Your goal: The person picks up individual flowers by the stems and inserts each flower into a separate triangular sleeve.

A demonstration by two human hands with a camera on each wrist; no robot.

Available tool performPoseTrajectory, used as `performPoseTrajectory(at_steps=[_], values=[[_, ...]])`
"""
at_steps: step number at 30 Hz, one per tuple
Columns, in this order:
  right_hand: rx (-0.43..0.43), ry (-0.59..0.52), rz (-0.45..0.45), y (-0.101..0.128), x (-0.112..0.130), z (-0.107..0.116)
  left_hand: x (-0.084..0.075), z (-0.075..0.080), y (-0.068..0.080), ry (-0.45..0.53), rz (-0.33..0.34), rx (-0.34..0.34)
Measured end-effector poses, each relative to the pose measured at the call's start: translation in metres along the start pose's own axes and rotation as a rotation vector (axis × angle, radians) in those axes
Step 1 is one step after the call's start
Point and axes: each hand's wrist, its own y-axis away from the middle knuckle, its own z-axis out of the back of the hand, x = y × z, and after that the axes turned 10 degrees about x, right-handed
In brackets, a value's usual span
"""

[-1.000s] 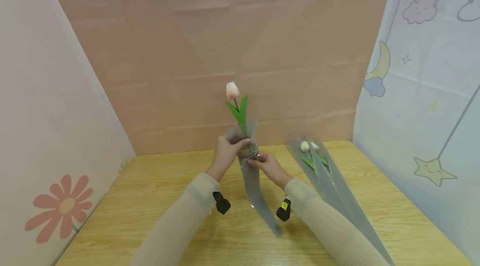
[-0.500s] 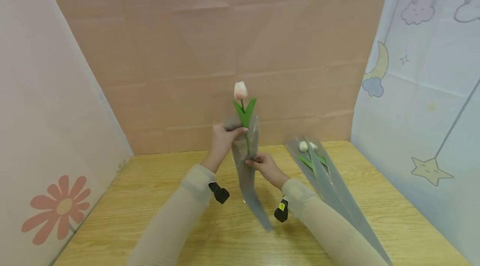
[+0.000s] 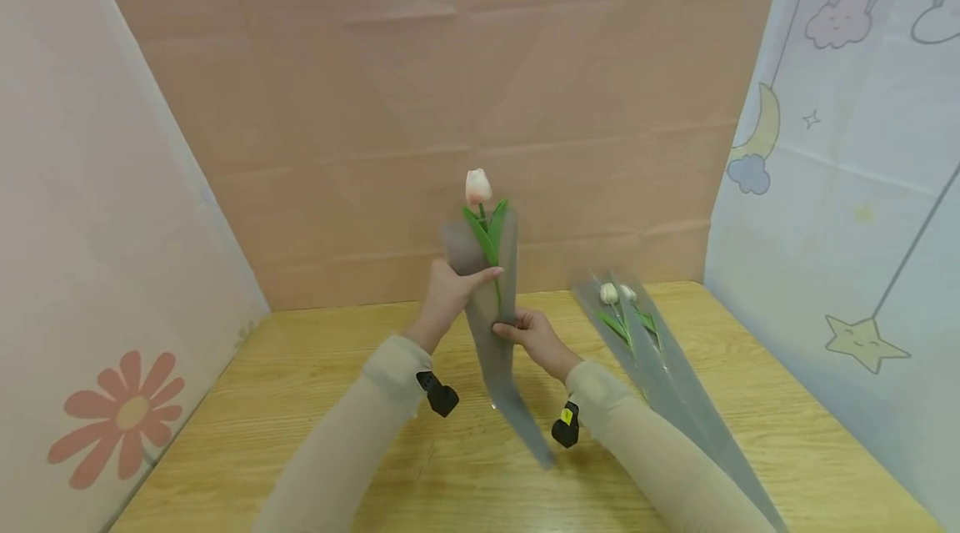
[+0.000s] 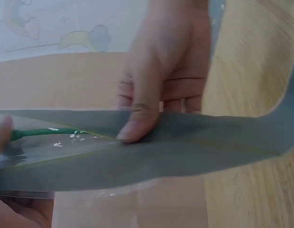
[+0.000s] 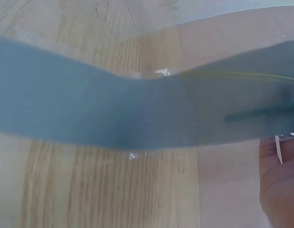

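A light wooden table (image 3: 315,399) with visible grain fills the foreground. Behind it hangs a creased peach-pink backdrop (image 3: 420,82). A pale pink side panel (image 3: 97,224) bears an orange flower, and a pale blue panel (image 3: 855,183) shows rainbow, moon and star.

Sleeve (image 5: 137,118) motion-blurred; stem (image 5: 254,114) faint behind plastic; right hand (image 5: 280,190) cut off.

Soft, even, bright light, faint shadows on the bench (image 3: 315,366) under the arms, no glare, head view sharp but bowed at 3 and 9 o'clock, both wrist views blurred, sleeve (image 5: 137,114) smeared, out of focus.
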Motion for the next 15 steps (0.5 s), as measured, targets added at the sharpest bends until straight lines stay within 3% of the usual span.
performPoseTrajectory(at_steps=[3, 9, 12, 15], values=[[0.04, 0.042, -0.032, 0.002, 0.0, 0.001, 0.005, -0.001, 0.001, -0.029, -0.021, 0.015], [0.13, 0.126, -0.101, 0.008, -0.005, 0.005, 0.001, 0.002, -0.001, -0.063, -0.088, -0.03], [0.11, 0.125, -0.091, 0.01, -0.005, 0.005, 0.005, 0.0, -0.001, -0.113, -0.06, -0.029], [0.079, 0.131, -0.078, 0.009, -0.004, 0.004, 0.012, -0.004, 0.001, -0.15, -0.025, 0.016]])
